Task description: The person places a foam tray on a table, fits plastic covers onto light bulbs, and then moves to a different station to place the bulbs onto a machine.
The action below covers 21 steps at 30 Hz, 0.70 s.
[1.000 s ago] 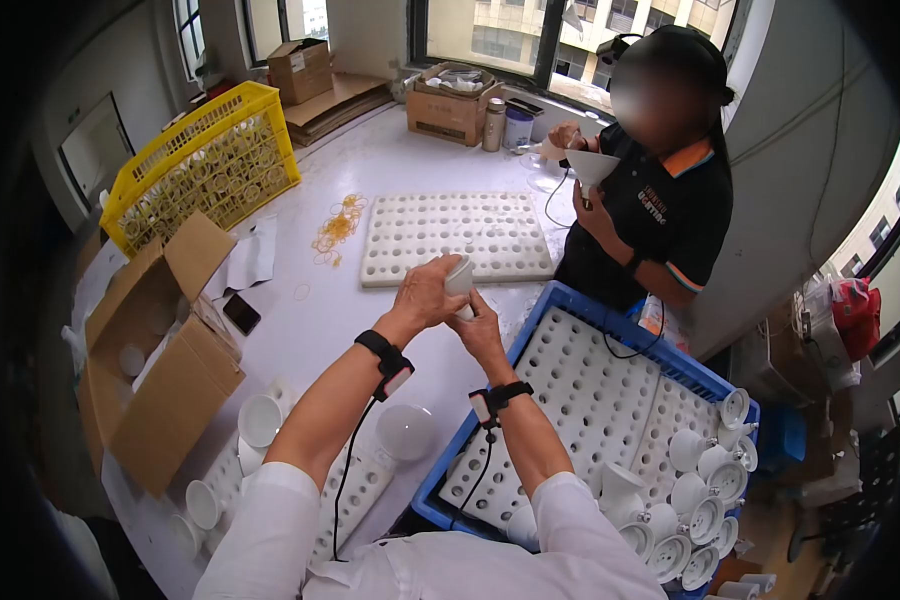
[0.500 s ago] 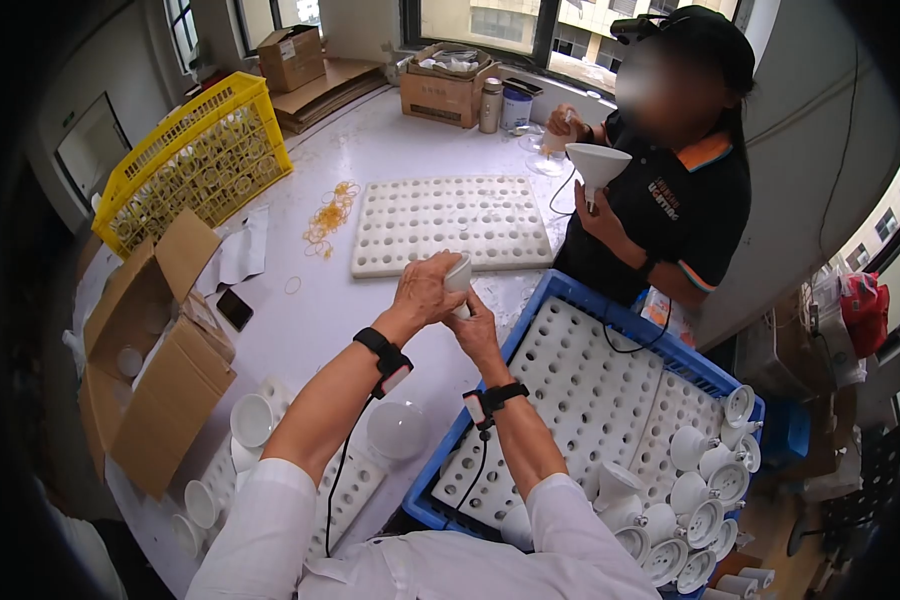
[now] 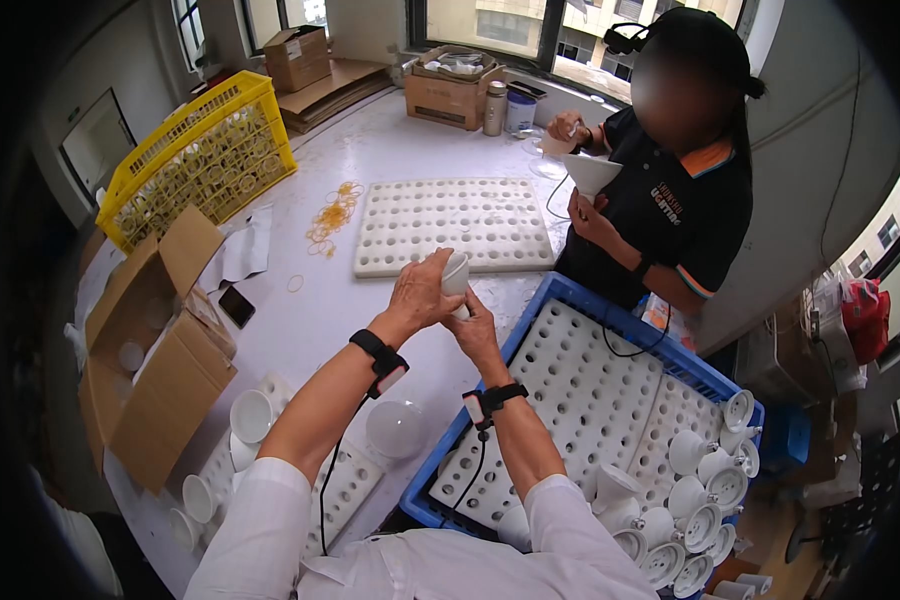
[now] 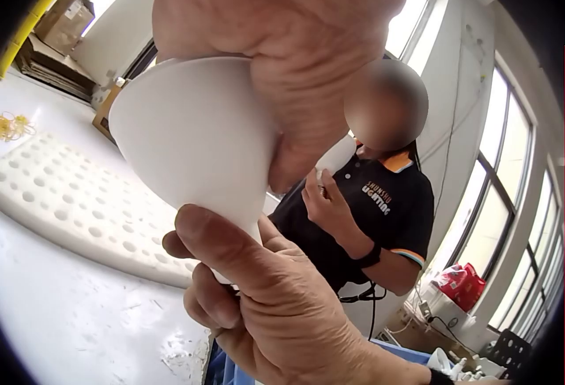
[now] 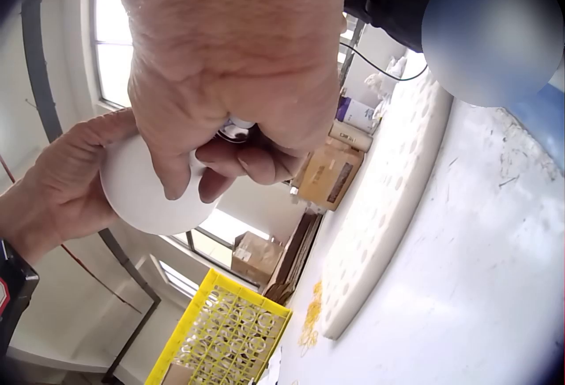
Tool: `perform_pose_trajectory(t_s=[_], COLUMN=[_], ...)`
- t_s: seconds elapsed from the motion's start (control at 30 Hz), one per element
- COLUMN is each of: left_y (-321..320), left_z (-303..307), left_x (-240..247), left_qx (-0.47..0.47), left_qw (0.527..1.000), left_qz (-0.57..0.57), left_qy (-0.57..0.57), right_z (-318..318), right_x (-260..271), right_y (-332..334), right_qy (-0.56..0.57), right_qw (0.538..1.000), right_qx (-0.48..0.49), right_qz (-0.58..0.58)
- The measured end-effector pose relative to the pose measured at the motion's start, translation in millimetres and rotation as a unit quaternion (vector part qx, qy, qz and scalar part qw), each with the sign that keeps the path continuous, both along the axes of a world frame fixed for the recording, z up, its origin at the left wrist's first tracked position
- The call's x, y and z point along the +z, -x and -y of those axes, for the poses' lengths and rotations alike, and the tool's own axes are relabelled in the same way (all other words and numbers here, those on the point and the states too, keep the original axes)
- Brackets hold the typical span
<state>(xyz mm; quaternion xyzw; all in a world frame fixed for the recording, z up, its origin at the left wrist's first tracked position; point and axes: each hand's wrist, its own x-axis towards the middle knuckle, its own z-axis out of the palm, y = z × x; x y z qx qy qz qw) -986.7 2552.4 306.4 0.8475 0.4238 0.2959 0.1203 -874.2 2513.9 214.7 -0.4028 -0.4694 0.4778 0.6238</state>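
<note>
Between my two hands is a white cone-shaped bulb housing (image 3: 455,275), held over the table with its wide end up. My left hand (image 3: 418,300) grips the wide end, fingers curled over the rim (image 4: 177,71). Lower down, my right hand (image 3: 477,332) pinches the narrow end between thumb and fingers. In the right wrist view, a bit of shiny metal cap (image 5: 237,129) shows among the right hand's fingers. A round white bulb cover (image 3: 395,428) rests on a holed foam strip (image 3: 355,490) below my left forearm.
A holed white foam board (image 3: 455,225) lies ahead. At right, a blue crate (image 3: 440,470) holds foam boards and several white housings (image 3: 702,525). Left are an open carton (image 3: 165,410), a phone (image 3: 236,307), rubber bands (image 3: 332,215) and a yellow crate (image 3: 210,165). Opposite, a person (image 3: 670,200) holds another cone.
Both hands keep their hold on the housing, and the left fingers shift slightly at its rim. The head view tilts slightly. The person opposite lowers their cone a little.
</note>
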Motion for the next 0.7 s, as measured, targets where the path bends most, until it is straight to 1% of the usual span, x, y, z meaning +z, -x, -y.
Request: perform_pose_trajectory(t_s=[0.07,0.17,0.23,0.27,0.33,0.43,0.53,0.7], left_y=[2.1,5.1,7.5,8.0,8.4,9.0,7.7,8.9], left_z=[0.1,2.0,4.2,5.3,7.9,12.1,11.9,16.8], left_x=[0.0,1.7,0.8,0.4,2.0,1.8,-4.8,-8.3], left_qx=[-0.001,-0.008,-0.037,-0.037,-0.037,-0.028,-0.036,-0.034], left_qw=[1.0,1.0,0.996,0.996,0.997,0.999,0.998,0.999], left_qz=[0.005,0.022,0.033,0.033,0.057,0.035,0.043,0.04], left_qy=[0.001,0.003,-0.07,-0.07,-0.02,-0.014,-0.021,-0.011], right_z=[-0.3,0.2,1.7,2.6,4.6,9.1,10.4,17.1], right_x=[-0.2,-1.8,-0.9,-0.5,1.7,2.1,-1.7,-2.4], right_y=[1.4,1.8,2.4,3.0,4.7,6.2,5.6,4.4], right_qy=[-0.007,-0.009,0.006,0.006,0.005,-0.015,-0.02,-0.006], right_qw=[1.0,1.0,1.0,0.999,1.0,0.999,0.999,0.999], right_qx=[0.004,-0.006,-0.005,-0.004,-0.008,-0.016,-0.016,-0.015], right_qz=[-0.005,0.025,0.031,0.031,0.027,0.032,0.029,0.037])
